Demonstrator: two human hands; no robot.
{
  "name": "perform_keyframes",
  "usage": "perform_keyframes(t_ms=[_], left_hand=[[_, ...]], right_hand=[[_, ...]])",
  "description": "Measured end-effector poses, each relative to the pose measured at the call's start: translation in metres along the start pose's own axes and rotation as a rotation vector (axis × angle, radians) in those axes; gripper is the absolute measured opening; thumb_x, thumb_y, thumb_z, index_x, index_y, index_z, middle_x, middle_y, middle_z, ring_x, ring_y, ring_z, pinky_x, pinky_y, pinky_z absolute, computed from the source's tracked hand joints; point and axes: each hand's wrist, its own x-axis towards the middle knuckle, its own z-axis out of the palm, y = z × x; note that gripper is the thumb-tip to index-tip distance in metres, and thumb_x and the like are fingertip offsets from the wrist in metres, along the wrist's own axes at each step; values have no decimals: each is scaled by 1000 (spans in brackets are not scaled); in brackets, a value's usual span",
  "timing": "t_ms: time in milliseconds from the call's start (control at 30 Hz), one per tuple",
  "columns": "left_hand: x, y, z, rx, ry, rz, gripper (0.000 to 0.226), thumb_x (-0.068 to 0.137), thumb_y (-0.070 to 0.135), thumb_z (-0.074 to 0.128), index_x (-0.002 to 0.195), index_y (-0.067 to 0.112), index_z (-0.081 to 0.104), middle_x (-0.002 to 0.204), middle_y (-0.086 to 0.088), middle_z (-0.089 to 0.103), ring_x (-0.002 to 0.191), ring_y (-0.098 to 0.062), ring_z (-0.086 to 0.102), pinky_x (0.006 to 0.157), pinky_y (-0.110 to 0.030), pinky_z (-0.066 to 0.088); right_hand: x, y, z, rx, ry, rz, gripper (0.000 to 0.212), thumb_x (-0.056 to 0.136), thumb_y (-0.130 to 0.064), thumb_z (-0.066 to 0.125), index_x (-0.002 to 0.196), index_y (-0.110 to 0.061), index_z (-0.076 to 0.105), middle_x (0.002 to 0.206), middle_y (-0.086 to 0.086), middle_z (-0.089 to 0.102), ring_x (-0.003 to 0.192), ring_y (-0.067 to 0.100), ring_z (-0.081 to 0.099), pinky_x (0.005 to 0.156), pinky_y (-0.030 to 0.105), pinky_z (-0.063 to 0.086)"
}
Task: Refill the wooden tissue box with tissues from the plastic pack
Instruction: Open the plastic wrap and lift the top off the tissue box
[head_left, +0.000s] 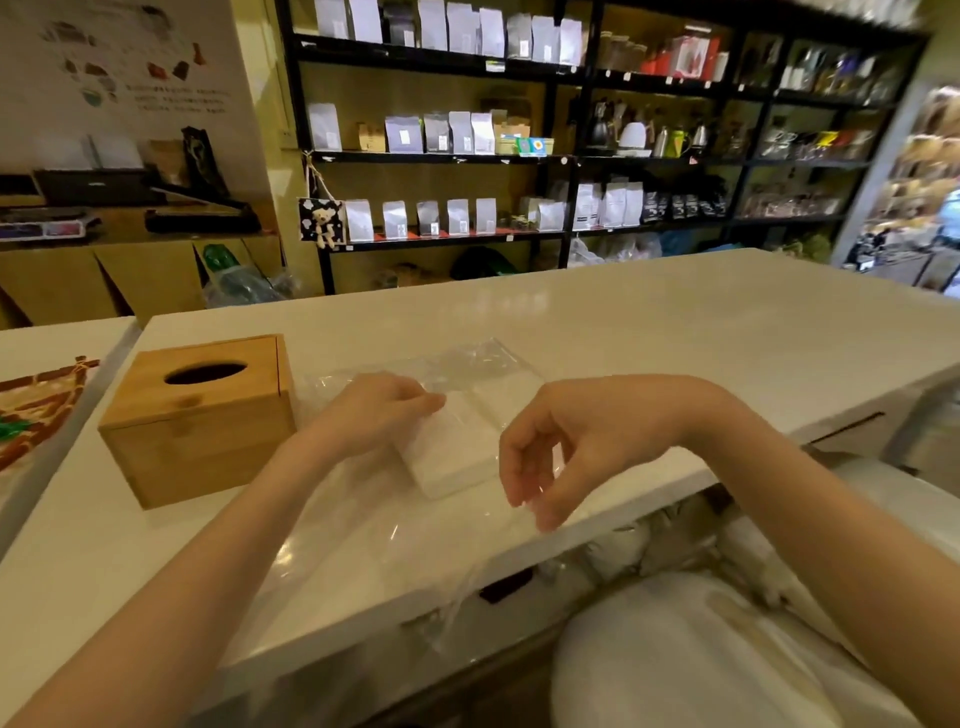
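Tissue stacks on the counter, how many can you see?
2. One white tissue stack lies under the left hand; a second stack sits just beyond it, inside the clear plastic pack. More may be hidden.

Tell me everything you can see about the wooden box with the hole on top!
The wooden tissue box looks like light bamboo, squarish, with a flat lid. The lid has a dark oval slot, and no tissue pokes out of it. The lid is shut, and the box sits upright on the white counter, left of the clear plastic pack. The left hand is close beside it but does not touch it.
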Motion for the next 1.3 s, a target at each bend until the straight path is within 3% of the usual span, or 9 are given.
perform_keyframes(t_ms=[100,267,467,567,667,867,1033,1167,1300], left_hand=[[-11,6,15,228,40,13,44,87,50,45,113,19,62,120,-1,62,99,-16,53,85,-31,40],[-25,9,24,464,43,47,54,88,52,40,128,18,48,138,-5,47,124,-24,43,101,-38,35],[-33,25,32,620,136,100,48,92,44,37,126,12,49,135,-10,48,126,-27,41,100,-37,35],[-43,33,43,611,167,103,45,94,42,28,111,10,55,118,-10,58,115,-27,48,89,-37,40],[-42,30,50,608,156,88,40,94,39,26,102,10,54,109,-8,58,108,-26,52,79,-35,41],[-5,5,41,563,123,49,34,93,33,28,103,11,51,110,-8,56,110,-25,50,85,-38,40],[27,-13,26,511,90,24,36,95,31,28,115,9,48,124,-7,50,123,-21,42,92,-36,36],[38,-26,22,492,50,11,50,98,34,23,142,11,27,154,-9,23,142,-19,18,113,-36,21],[41,-36,20,427,-32,-25,56,97,40,16,147,17,7,159,-2,1,145,-15,0,119,-37,5]], right_hand=[[-5,6,19,-43,-75,72,29,73,-18,76,100,-16,66,90,1,69,86,19,65,66,16,46],[-12,18,27,-5,-132,134,45,68,-20,80,111,-19,64,99,-3,69,93,13,64,72,16,49],[-5,49,11,-40,121,151,44,83,-25,66,126,-22,54,131,-4,56,118,8,51,92,13,40],[19,66,18,-118,280,259,52,93,-29,49,141,-21,32,150,-2,33,136,15,32,109,29,26],[41,80,22,-129,291,298,53,97,-26,41,145,-16,23,156,2,21,142,17,20,114,30,15],[72,96,9,-68,356,279,48,98,-23,38,144,-16,27,154,1,26,140,17,24,110,25,17],[106,108,1,-107,377,281,49,99,-25,33,146,-18,19,157,4,16,145,17,10,115,30,7],[128,121,1,-139,399,287,49,100,-30,25,147,-25,13,159,1,6,146,15,1,118,39,0],[134,124,-4,-101,378,269,51,100,-29,28,147,-25,11,159,0,2,145,14,-2,118,38,-2]])
